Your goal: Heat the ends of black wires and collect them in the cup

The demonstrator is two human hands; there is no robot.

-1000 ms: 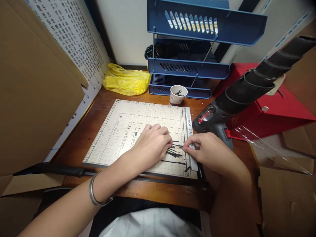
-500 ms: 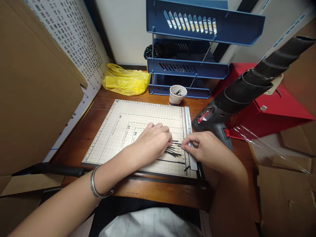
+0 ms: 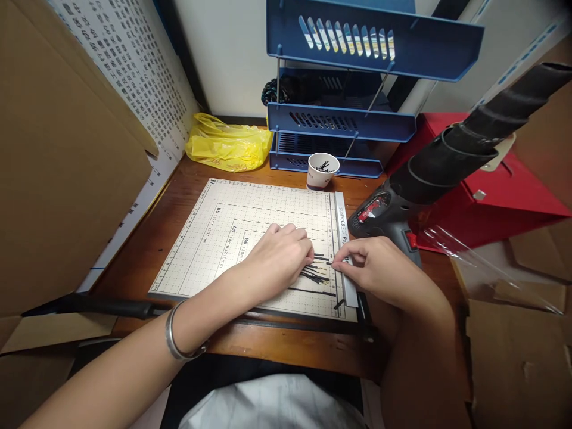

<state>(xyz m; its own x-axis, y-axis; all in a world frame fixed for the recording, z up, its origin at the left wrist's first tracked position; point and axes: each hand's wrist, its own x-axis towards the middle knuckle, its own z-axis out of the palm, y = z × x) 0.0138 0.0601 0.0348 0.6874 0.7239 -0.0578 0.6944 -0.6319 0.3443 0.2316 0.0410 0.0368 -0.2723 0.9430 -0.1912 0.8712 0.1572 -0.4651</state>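
Note:
My left hand (image 3: 286, 255) is closed over a fan of thin black wires (image 3: 315, 275) on the paper trimmer board (image 3: 263, 199); some tips look brass-coloured. Thumb and forefinger of my right hand (image 3: 373, 265) pinch a short black tube-like piece (image 3: 329, 263) just right of the wire tips. Whether a wire runs inside that piece, I cannot tell. Below the fan lies a long black strand (image 3: 319, 292), and a short black piece (image 3: 339, 304) rests near the board's lower right corner. A paper cup (image 3: 316, 179) behind the board holds many small black pieces.
Blue tiered trays (image 3: 344, 122) rise at the back, beside a yellow plastic bag (image 3: 227, 146). To the right stand a black power tool with a stepped nozzle (image 3: 440, 161) and a red box (image 3: 513, 202). Cardboard (image 3: 67, 161) walls the left side.
My right hand has shifted slightly right, and the short black piece at its fingertips now sits farther from the wires. My left hand stays over the wires.

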